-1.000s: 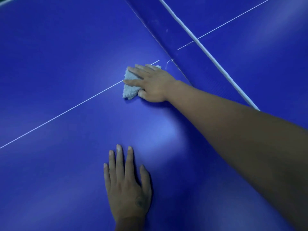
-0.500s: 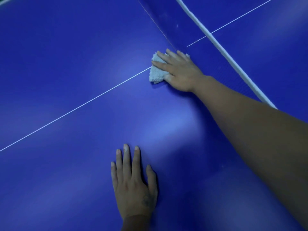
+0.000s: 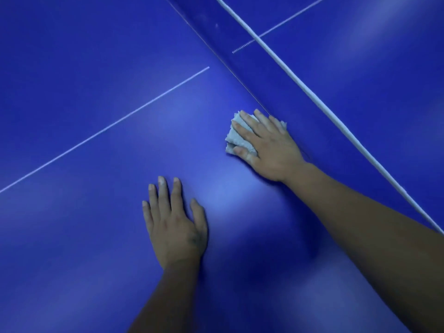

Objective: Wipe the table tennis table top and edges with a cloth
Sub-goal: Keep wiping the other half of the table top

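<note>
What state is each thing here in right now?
Cloth: bunched, pressed onto the table beside the net.
Right hand: fingers spread, pressing the cloth.
Left hand: flat on the table, holding nothing.
Table: blue top, shiny with glare.
Net: up, stretched across the table.

We see net (image 3: 242, 68) as sole barrier: runs diagonally from top centre to right edge, white top band (image 3: 312, 92) along it. Our right hand (image 3: 271, 147) and cloth (image 3: 237, 138) just beside net base, so no passage rightward there. Left hand (image 3: 175, 227) flat on table top (image 3: 72, 68); gap between it and right forearm (image 3: 360, 224) passable. Blue surface left of both hands open to us.
</note>
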